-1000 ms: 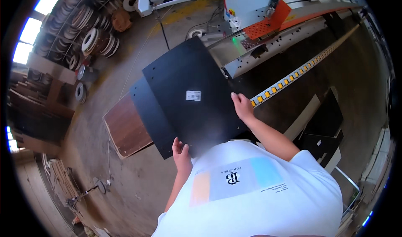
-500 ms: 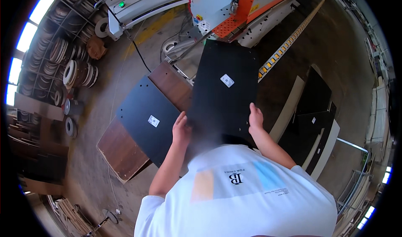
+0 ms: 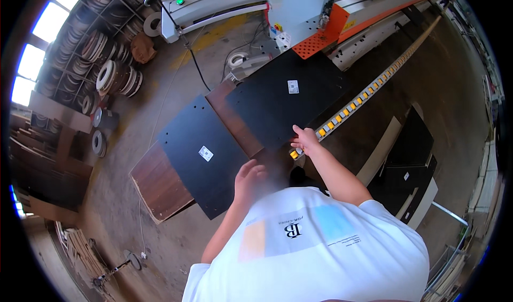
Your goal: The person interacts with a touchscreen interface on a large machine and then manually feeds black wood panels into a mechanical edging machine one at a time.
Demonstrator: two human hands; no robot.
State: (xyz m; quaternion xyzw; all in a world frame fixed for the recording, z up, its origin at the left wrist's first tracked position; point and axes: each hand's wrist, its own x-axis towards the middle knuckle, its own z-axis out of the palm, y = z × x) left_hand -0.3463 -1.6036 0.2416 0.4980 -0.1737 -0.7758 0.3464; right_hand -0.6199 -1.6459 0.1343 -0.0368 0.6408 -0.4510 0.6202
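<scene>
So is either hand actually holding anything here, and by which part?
The right hand rests on the near edge of the upper black panel, fingers flat rather than gripping. The left hand hangs free above the lower black panel.

Spools on racks [image 3: 107, 75], probably edge banding, beside an orange-trimmed machine [image 3: 342, 19]

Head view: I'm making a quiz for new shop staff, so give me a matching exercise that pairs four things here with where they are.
Things:
1. Right hand
2. Left hand
3. Black panel with a white label
4. Second black panel

Places:
A. Lying on the brown boards on the floor
B. At the near edge of the panel by the roller rail
C. Raised, open, holding nothing
D. In front of the orange and white machine

Pairs: 1-B, 2-C, 3-D, 4-A
</scene>
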